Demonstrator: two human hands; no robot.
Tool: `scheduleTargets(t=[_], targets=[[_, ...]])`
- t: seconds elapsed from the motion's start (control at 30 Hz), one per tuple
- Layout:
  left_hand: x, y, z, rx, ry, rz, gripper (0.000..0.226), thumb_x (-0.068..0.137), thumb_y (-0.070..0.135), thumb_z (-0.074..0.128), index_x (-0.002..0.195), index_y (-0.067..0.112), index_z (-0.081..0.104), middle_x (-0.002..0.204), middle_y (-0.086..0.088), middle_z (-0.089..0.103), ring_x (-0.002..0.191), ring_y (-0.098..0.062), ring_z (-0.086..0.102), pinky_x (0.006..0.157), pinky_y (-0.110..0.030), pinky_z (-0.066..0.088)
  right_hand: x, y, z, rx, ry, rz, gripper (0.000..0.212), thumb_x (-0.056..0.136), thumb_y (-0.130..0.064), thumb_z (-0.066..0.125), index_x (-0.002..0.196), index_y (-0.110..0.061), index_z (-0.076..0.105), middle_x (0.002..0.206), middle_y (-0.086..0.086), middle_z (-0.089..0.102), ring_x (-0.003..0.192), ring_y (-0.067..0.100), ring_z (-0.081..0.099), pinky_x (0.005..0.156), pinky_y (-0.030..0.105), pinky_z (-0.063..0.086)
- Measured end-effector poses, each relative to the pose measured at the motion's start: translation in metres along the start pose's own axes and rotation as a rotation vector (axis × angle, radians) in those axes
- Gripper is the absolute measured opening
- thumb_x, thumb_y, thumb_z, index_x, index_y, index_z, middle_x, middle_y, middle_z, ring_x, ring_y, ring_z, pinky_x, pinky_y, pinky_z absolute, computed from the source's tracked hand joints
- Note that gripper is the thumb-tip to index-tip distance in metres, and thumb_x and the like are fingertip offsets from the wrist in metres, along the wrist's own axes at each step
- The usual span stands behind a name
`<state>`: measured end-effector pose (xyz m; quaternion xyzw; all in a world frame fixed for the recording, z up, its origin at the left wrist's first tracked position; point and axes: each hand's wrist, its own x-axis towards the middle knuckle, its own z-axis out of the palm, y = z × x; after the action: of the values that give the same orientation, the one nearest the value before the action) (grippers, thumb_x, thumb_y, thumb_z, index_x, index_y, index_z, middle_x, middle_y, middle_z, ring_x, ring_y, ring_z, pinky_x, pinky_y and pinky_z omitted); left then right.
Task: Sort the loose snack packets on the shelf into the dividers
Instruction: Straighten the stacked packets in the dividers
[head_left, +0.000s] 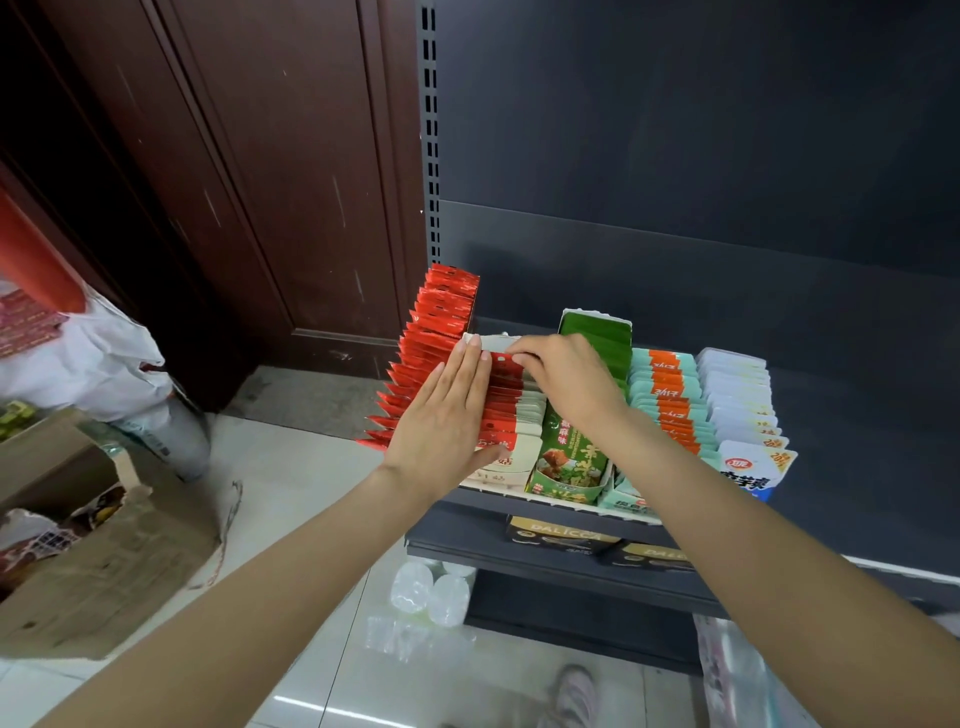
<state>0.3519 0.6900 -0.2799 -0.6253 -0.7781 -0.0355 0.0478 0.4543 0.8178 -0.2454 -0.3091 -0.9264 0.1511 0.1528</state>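
Observation:
A dark shelf (519, 512) carries rows of upright snack packets. A row of red packets (436, 332) runs along its left end. Beside it stands a white carton divider (511, 470) holding red-and-white packets (506, 395). My left hand (447, 415) lies flat with straight fingers against the left side of that row. My right hand (566, 379) reaches over the row's far end, and its fingertips pinch the top edge of the rear red-and-white packet. Further right are a green carton (571, 457), teal-and-orange packets (670, 400) and white packets (743, 410).
A brown wooden door (260, 182) stands left of the shelving upright. An open cardboard box (98, 525) and white plastic bags (93, 358) sit on the tiled floor at left. Bottled water (431, 592) lies under the shelf, with dark boxes (561, 538) on the lower tier.

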Motion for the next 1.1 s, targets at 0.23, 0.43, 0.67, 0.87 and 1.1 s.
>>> scheduleTargets(t=[0.23,0.43,0.67,0.87,1.1], targets=[[0.007,0.000,-0.003,0.008,-0.046,0.009,0.098,0.088,0.063,0.040,0.148,0.006,-0.012,0.156,-0.012,-0.015,0.144,-0.023,-0.013,0.118,-0.033,-0.002,-0.008,-0.006,-0.004,-0.381,-0.139,-0.114,0.038,0.088,0.002,0.050,0.121,-0.018,0.052,0.088,0.007,0.066,0.085,0.028,0.064,0.069,0.033,0.047],[0.013,-0.002,-0.008,-0.058,-0.109,0.008,0.107,0.083,0.064,0.050,0.148,0.008,-0.014,0.157,-0.009,-0.015,0.145,-0.020,-0.012,0.118,-0.032,-0.001,0.009,-0.006,-0.002,-0.348,-0.195,-0.020,0.037,0.087,0.005,0.045,0.117,-0.013,0.058,0.100,0.014,0.064,0.096,0.034,0.062,0.077,0.038,0.049],[0.025,-0.007,-0.009,-0.065,-0.180,0.019,0.117,0.077,0.068,0.054,0.148,0.008,-0.017,0.155,-0.009,-0.023,0.143,-0.020,-0.019,0.116,-0.033,-0.006,-0.005,0.012,-0.001,-0.045,-0.031,0.062,0.040,0.094,-0.007,0.044,0.132,-0.017,0.050,0.133,0.003,0.048,0.122,0.023,0.048,0.096,0.038,0.046],[0.037,-0.012,-0.009,0.013,-0.166,0.061,0.115,0.077,0.075,0.043,0.147,0.006,-0.016,0.155,-0.011,-0.023,0.143,-0.023,-0.020,0.118,-0.036,-0.005,0.002,0.018,-0.008,-0.052,-0.148,0.023,0.054,0.089,0.007,0.041,0.138,-0.017,0.045,0.140,0.003,0.048,0.129,0.019,0.043,0.107,0.037,0.038],[0.058,-0.007,-0.014,-0.098,-0.207,0.006,0.127,0.070,0.073,0.056,0.146,0.004,-0.019,0.154,-0.012,-0.025,0.142,-0.025,-0.023,0.115,-0.036,-0.008,0.002,0.016,-0.013,-0.083,-0.199,0.015,0.061,0.088,0.009,0.041,0.144,-0.014,0.035,0.146,0.004,0.041,0.133,0.021,0.037,0.111,0.033,0.032]])
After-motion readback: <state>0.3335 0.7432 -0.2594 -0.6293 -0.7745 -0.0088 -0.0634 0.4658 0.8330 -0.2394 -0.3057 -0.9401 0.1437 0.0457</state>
